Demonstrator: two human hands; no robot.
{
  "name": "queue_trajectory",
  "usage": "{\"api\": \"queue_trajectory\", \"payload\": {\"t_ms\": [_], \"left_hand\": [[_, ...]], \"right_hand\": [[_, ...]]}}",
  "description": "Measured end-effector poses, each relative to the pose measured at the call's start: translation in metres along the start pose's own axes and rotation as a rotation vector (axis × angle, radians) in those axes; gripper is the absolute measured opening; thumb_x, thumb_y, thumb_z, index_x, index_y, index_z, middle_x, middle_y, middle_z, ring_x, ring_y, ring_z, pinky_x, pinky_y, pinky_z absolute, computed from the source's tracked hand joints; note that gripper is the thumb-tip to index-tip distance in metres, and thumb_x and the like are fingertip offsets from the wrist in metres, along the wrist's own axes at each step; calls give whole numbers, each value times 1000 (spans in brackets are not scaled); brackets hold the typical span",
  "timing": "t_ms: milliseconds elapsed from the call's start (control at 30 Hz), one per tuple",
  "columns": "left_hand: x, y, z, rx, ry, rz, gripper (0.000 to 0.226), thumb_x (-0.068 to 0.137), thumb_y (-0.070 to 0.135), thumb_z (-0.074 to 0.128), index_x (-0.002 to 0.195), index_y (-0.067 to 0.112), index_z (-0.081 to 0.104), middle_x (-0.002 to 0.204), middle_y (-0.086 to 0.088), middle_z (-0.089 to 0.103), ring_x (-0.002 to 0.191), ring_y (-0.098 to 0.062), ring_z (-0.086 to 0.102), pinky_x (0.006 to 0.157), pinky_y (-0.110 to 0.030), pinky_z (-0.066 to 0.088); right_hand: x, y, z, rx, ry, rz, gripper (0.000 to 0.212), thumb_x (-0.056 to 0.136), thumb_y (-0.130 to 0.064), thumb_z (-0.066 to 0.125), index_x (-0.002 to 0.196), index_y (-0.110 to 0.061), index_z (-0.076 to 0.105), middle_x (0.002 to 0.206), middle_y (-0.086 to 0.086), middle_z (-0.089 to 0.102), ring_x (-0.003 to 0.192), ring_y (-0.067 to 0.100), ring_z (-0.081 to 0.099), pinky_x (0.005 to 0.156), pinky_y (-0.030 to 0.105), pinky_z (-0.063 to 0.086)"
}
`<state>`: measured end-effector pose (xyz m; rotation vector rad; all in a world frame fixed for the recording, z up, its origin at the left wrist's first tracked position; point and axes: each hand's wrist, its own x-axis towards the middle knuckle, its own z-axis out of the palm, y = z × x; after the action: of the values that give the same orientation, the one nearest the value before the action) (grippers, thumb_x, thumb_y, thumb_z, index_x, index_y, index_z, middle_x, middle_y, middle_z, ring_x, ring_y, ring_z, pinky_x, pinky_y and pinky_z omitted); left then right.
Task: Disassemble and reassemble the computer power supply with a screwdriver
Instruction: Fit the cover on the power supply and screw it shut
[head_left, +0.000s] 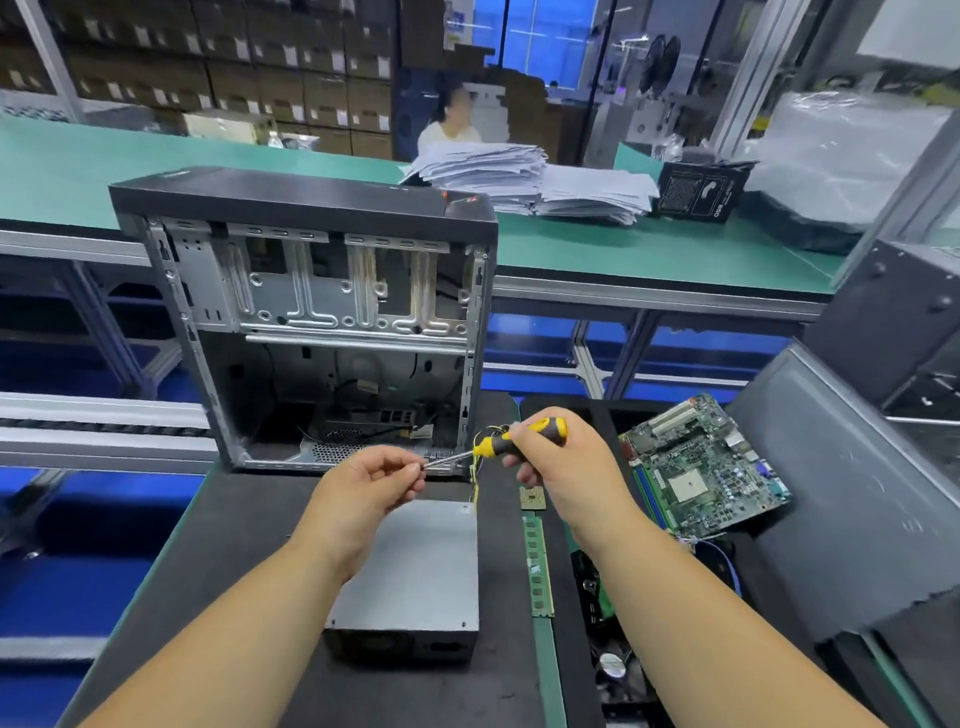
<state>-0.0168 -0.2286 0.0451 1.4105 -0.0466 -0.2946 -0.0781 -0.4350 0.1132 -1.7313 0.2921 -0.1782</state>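
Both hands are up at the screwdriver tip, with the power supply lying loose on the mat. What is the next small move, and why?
Probably lower the screwdriver toward the power supply. The right hand grips the handle; the left hand pinches at the tip, perhaps seating a screw too small to see. The open case stands behind.

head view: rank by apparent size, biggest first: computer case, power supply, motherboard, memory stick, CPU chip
1. computer case
2. power supply, though it lies nearer the camera, which inflates it
3. motherboard, close to the power supply, so that order is unsure
4. memory stick
5. CPU chip
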Motion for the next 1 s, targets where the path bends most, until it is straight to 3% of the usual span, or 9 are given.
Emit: {"api": "queue_trajectory", "payload": {"t_ms": [133, 267, 400, 467, 600, 733, 867, 1000], "left_hand": [[17, 2, -15, 113, -68, 118, 27, 88, -1, 66, 83, 24, 76, 82, -7, 75, 79, -15, 71, 70, -16, 54], [33, 7, -20, 141, -168, 167, 29, 90, 0, 64, 87, 27, 74, 87, -3, 75, 86, -15, 72, 75, -17, 54], [41, 2, -16, 139, -316, 188, 28, 92, 12, 65, 112, 32, 64, 111, 8, 69, 106, -4, 64, 89, -18, 51], [45, -5, -14, 335, -293, 210, 29, 94, 17, 62, 120, 31, 58, 116, 12, 63, 111, -2, 58, 97, -21, 46], [50, -26, -13, 931, -322, 225, 41, 92, 25, 63, 132, 23, 54, 131, 4, 53, 125, -15, 47, 109, -32, 36], [45, -38, -7, 1158, -368, 219, 37, 84, 45, 64, 119, 35, 60, 118, 12, 56, 117, -13, 50, 100, -30, 40], [44, -39, 0, 1148, -290, 218, 23, 79, 49, 67, 98, 37, 64, 100, 16, 55, 105, -8, 49, 81, -26, 37], [46, -45, 6, 1090, -287, 247, 20, 78, 44, 70, 96, 35, 64, 96, 17, 55, 103, -8, 50, 77, -23, 35]], "right_hand": [[9, -3, 17, 86, 61, 64, 24, 96, -16, 57, 93, 7, 59, 71, 2, 74, 52, 10, 54, 51, 22, 47], [16, -3, 26, 170, 155, 132, 16, 95, -16, 58, 88, -2, 62, 67, 5, 71, 48, 11, 52, 48, 22, 45], [17, 1, 24, 132, 220, 116, 17, 93, -18, 60, 85, -5, 65, 67, 9, 69, 50, 13, 53, 48, 22, 45], [16, 0, 20, 81, 256, 92, 16, 93, -18, 60, 83, -6, 65, 68, 7, 71, 51, 12, 54, 49, 23, 46], [20, -2, 9, -123, 286, 47, 18, 93, -20, 60, 80, -9, 63, 75, 3, 74, 57, 11, 58, 55, 24, 50], [24, -3, 6, -298, 267, 10, 16, 91, -22, 60, 84, -8, 61, 73, -3, 73, 58, 5, 59, 57, 23, 50], [27, -9, 11, -530, 193, -24, 17, 88, -27, 61, 79, -12, 60, 72, 0, 70, 69, 22, 62, 68, 42, 54], [30, -12, 16, -647, 113, -60, 19, 85, -26, 62, 81, -9, 56, 73, 11, 63, 58, 19, 47, 57, 35, 43]]}}
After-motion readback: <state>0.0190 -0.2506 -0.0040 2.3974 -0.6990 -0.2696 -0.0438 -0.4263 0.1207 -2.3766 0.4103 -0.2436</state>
